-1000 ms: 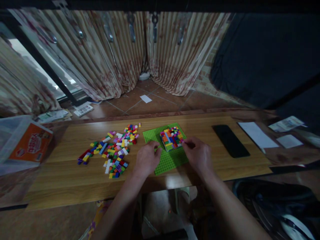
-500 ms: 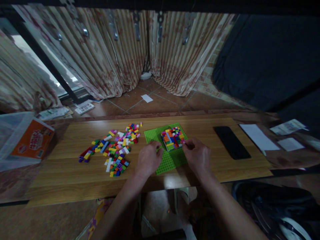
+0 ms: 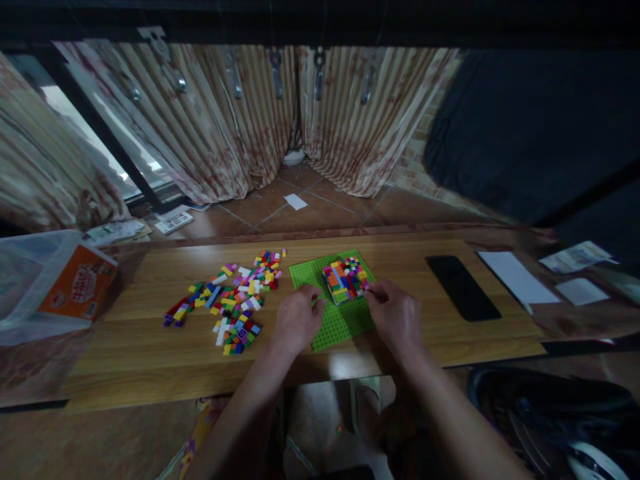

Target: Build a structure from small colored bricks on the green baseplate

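A block of multicoloured toy bricks [image 3: 345,279] sits on a green studded baseplate [image 3: 337,327], toward its far right part. My right hand [image 3: 395,312] is at the block's near right corner. Its thumb and forefinger are pinched on a small brick, mostly hidden by the fingertips. Over the baseplate's left edge rests my left hand [image 3: 299,316], loosely curled with a gap between thumb and forefinger; nothing shows in it. Loose bricks [image 3: 243,287] of many colours lie in a spread pile left of that hand.
Everything stands on a long wooden table [image 3: 125,333]. A black phone-like slab [image 3: 463,287] lies to the right, with white paper [image 3: 517,277] beyond it. At the far left is a clear plastic bin [image 3: 35,287] with an orange label. Striped curtains [image 3: 225,133] hang behind.
The whole view has shifted slightly as my head moved. Both hands keep nearly the same places by the block and baseplate.
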Tool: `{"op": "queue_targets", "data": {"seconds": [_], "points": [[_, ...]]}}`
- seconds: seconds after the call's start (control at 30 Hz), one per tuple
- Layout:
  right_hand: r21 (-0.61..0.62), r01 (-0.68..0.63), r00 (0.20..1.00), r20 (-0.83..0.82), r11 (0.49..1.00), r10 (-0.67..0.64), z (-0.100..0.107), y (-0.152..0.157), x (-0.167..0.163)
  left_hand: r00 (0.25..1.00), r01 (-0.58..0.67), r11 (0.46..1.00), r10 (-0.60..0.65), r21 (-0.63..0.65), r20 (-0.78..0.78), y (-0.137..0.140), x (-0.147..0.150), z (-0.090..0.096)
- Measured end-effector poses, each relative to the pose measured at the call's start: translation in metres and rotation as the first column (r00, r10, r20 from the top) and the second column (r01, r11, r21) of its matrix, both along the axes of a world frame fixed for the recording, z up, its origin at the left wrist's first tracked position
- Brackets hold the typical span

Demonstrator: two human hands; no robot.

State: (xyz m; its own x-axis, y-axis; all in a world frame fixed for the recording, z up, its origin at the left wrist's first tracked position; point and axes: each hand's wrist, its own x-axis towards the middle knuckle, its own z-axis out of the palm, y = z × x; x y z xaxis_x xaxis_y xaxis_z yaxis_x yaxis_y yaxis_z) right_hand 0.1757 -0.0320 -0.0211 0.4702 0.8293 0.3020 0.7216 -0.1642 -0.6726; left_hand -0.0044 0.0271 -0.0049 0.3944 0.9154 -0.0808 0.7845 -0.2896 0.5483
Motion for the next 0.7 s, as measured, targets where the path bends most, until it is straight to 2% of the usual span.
{"op": "queue_targets", "data": {"seconds": [0.13, 0.23, 0.3, 0.4, 0.53, 0.6, 0.7], "points": [[0.008, 0.087, 0.995, 0.052, 0.996, -0.088, 0.005, -0.002, 0.004, 0.999, -0.037, 0.999, 0.037, 0.005, -0.01, 0.006, -0.005, 0.002], [0.084, 0.159, 0.985, 0.046, 0.984, -0.164, 0.009, -0.004, 0.007, 0.997, -0.073, 0.997, 0.073, 0.023, 0.011, 0.014, -0.014, 0.004], [0.144, 0.157, 0.987, 0.004, 0.977, -0.159, 0.011, -0.004, 0.005, 0.996, -0.092, 0.995, 0.091, 0.029, 0.024, 0.022, -0.026, 0.005], [0.202, 0.108, 0.994, -0.034, 0.973, -0.104, 0.013, -0.004, -0.003, 0.982, -0.188, 0.981, 0.189, 0.046, 0.0, 0.034, -0.05, 0.004], [0.292, -0.033, 0.998, -0.043, 0.956, 0.047, 0.016, -0.001, -0.022, 0.94, -0.329, 0.939, 0.335, 0.1, -0.058, 0.041, -0.075, 0.001], [0.322, -0.114, 0.991, -0.031, 0.94, 0.131, 0.017, 0.002, -0.031, 0.932, -0.331, 0.936, 0.344, 0.117, -0.113, 0.039, -0.078, 0.002], [0.304, -0.205, 0.977, 0.001, 0.93, 0.215, 0.016, 0.004, -0.042, 0.933, -0.281, 0.949, 0.305, 0.142, -0.191, 0.034, -0.074, 0.004]]}}
